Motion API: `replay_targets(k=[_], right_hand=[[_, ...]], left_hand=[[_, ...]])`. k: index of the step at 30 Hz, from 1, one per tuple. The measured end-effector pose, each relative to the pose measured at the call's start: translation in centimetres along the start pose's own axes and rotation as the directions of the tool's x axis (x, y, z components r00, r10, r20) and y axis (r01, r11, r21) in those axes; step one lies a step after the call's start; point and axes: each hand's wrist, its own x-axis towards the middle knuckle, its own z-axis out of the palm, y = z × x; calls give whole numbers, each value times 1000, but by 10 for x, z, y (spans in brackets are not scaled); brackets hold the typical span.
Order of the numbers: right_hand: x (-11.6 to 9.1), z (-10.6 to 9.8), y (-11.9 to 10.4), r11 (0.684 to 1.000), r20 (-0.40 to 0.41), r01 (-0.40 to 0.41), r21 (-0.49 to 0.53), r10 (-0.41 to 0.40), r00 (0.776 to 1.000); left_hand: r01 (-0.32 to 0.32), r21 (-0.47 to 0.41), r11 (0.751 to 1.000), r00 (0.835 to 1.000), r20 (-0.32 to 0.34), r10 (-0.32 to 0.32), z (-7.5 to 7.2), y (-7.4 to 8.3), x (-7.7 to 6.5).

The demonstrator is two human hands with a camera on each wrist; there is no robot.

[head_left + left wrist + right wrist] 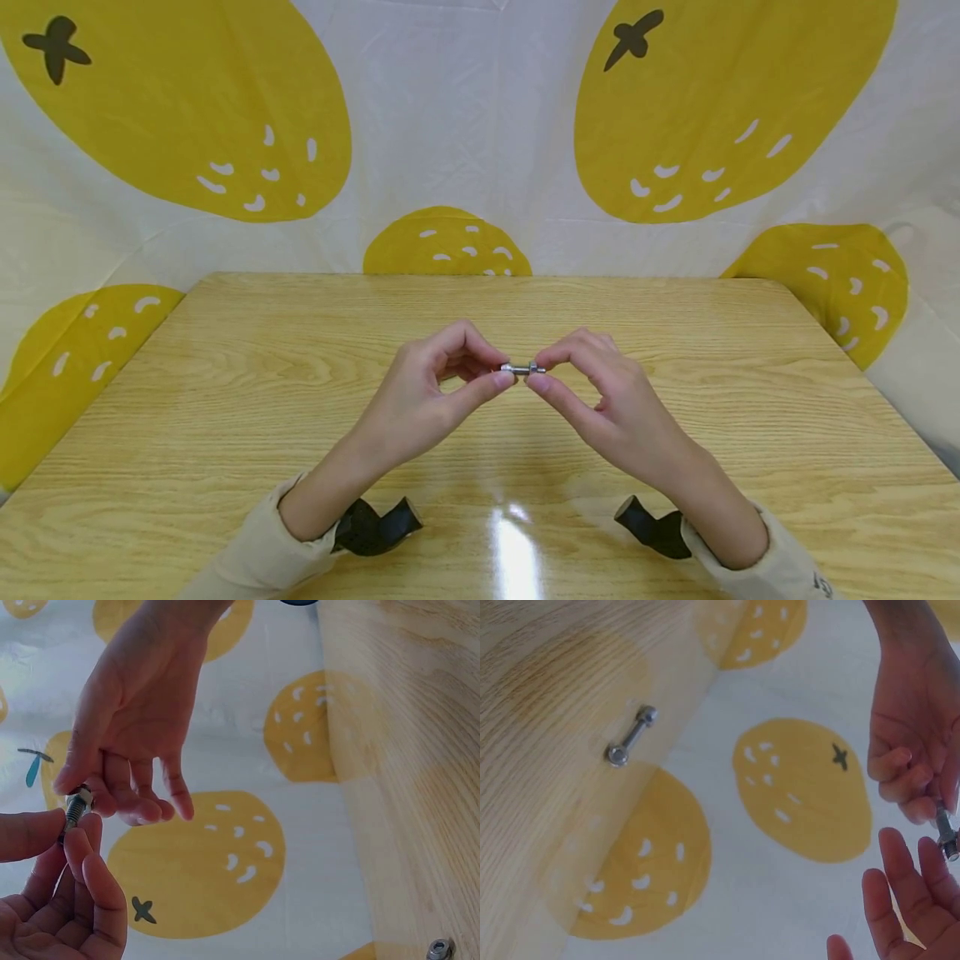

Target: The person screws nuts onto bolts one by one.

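Over the wooden table, both hands meet at a small metal bolt (517,369) held roughly level. My left hand (423,396) pinches its head end between thumb and index finger. A hex nut (533,367) sits on the threaded shank, and a short tip of thread sticks out beyond it. With thumb and index finger, my right hand (618,404) pinches at the nut. In the left wrist view the threads of the bolt (73,810) show below the nut (81,796). The left fingers cover the bolt's head.
A second bolt (634,735) with a nut on its end lies on the table (525,750). A patterned white and yellow cloth (465,125) hangs behind the table. Black curved wrist mounts (378,525) stick out from both sleeves.
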Motion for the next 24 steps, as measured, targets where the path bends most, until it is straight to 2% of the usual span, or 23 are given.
replay_targets(k=[10,20,24], right_hand=[[0,-1,0,999,0,-46,-21,46,999],[2,-2,-1,999,-21,54,4,-54,998],[2,-1,0,994,-55,105,7,-105,993]], left_hand=[[8,1,1000,1000,-5,-8,0,1,0],[8,4,1000,1000,-2,-8,-1,0,1],[9,4,1000,1000,-1,-9,-1,0,1]])
